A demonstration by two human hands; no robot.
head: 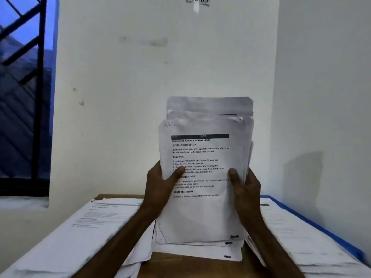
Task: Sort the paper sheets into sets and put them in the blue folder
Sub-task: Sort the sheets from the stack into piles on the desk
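Upright, left hand (160, 189) and right hand (246, 189) grip the paper stack (200, 215);
thumbs in front; a looser hold while tapping it on the bench (190, 269) should square it.

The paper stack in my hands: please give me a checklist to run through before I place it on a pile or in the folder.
1. Grip: left hand and right hand hold the paper stack by its sides: ok.
2. Edges aligned: top edges are stepped: not ok.
3. Heading readable on the front sheet: ok.
4. Target in view: the blue folder lies at the right under sheets: ok.
5. Matching set on the left pile: its text is blurred: cannot tell.
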